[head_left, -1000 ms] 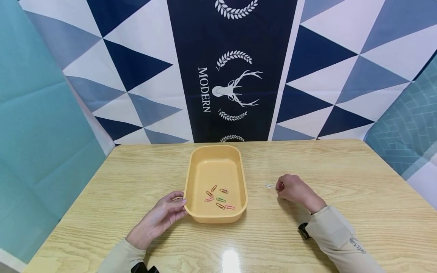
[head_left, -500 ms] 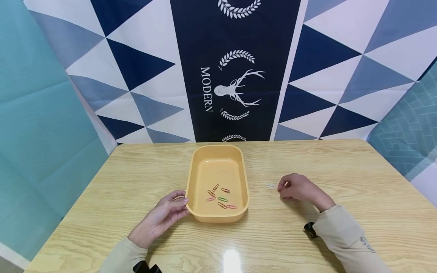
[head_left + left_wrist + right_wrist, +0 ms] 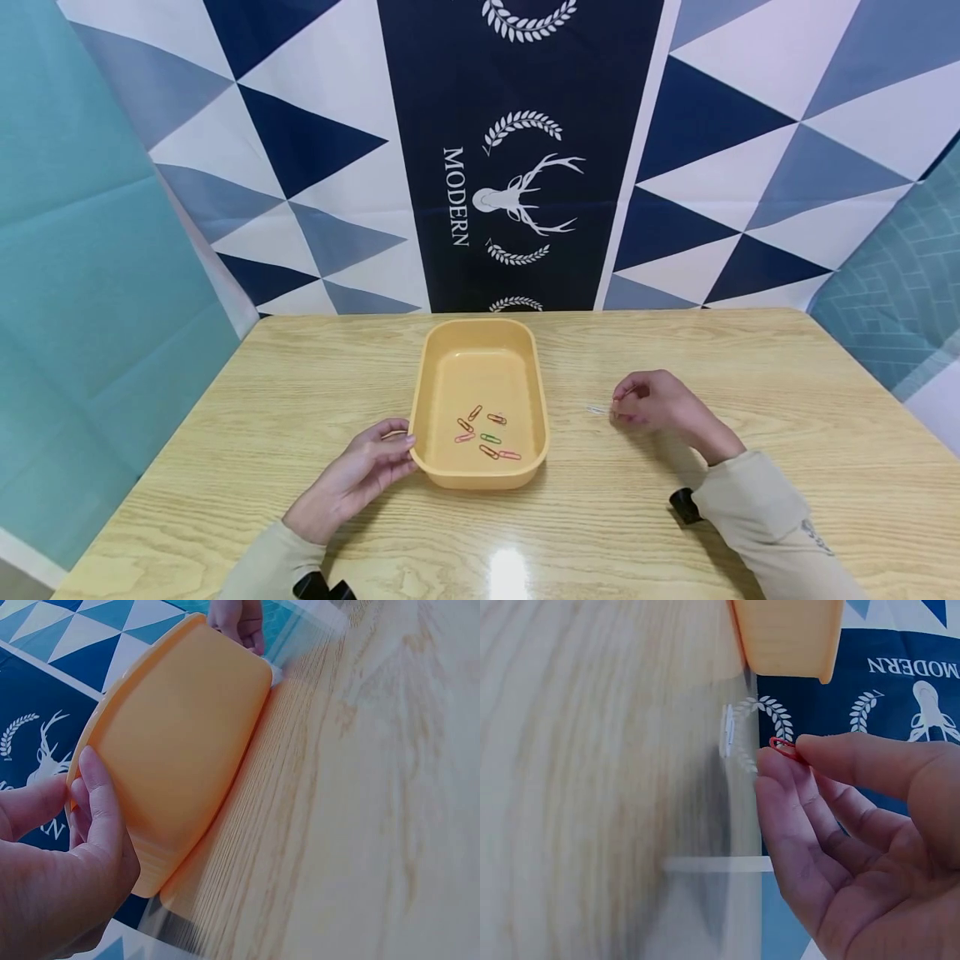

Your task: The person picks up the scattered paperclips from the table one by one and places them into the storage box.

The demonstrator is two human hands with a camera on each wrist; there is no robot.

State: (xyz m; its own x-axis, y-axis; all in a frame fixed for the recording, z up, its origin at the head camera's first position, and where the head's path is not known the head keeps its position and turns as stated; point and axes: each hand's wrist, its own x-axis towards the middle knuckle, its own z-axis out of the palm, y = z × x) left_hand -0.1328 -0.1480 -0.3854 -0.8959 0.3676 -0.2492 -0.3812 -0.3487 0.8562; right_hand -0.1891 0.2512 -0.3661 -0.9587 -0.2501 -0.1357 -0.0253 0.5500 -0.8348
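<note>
My left hand [image 3: 360, 475] holds the left rim of a yellow plastic tray [image 3: 483, 379], pinching it between thumb and fingers, as the left wrist view shows. Several paper clips lie loose in the near half of the tray, among them a green one [image 3: 491, 439] and a pink one [image 3: 510, 456]. To the right of the tray, my right hand [image 3: 663, 408] pinches a red paper clip [image 3: 784, 748] between thumb and fingertip. A white paper clip [image 3: 597, 409] lies on the table just left of those fingertips.
The wooden table [image 3: 600, 525] runs back to a patterned cloth backdrop [image 3: 517, 167] with triangles and a deer head. Blue cloth [image 3: 112, 292] hangs at the left side. The tray stands near the table's far edge, with raised walls all round.
My right hand has risen a little from the tabletop beside the white paper clip, with its fingers turned up. My left hand and the tray stay together in place; the head view has shifted slightly.
</note>
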